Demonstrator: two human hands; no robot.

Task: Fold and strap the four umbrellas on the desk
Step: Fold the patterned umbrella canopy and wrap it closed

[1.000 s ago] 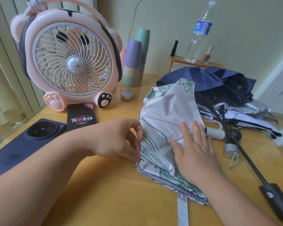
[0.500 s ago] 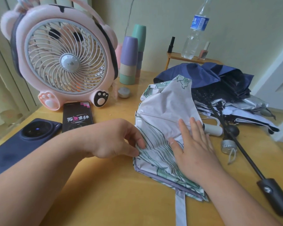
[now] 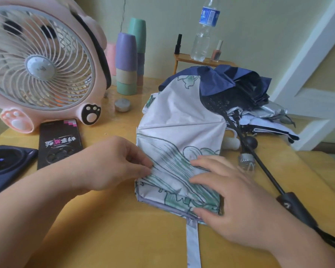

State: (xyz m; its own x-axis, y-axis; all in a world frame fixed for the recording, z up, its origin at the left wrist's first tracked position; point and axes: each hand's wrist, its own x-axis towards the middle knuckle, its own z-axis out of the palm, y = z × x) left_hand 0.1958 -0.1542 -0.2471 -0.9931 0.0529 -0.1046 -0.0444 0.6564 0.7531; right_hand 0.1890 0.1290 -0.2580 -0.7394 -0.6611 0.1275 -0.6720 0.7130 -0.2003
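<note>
Task item: white fabric umbrella with green line print, flat on the yellow wooden bench, centre of scene. Canopy is collapsed but loose, not rolled.
Strap: pale grey fabric strap runs off the canopy's near hem toward the near edge. It lies slack on the bench, not wrapped.
Left hand: at the canopy's left edge, thumb and fingertips pinching a fold of fabric.
Right hand: flat on the near right part of the canopy, fingers straight and spread, pressing it down. Thumb sits at the near hem.
Other umbrellas: crumpled navy blue fabric umbrella just beyond the white one, touching its far end. Silver-lined umbrella heaped to its right. Can't tell how many are in that pile.
Shaft: thin black metal shaft runs from the pile toward near right, ending in a black plastic handle on the bench, right of the right hand.
Left side: pink plastic desk fan with paw feet at far left. Black phone lies flat in front of it, dark blue device with a round lens at the left edge.
Far side: stacked pastel plastic cups right of the fan. Clear plastic water bottle with blue label stands upright on a small wooden shelf by the wall.
</note>
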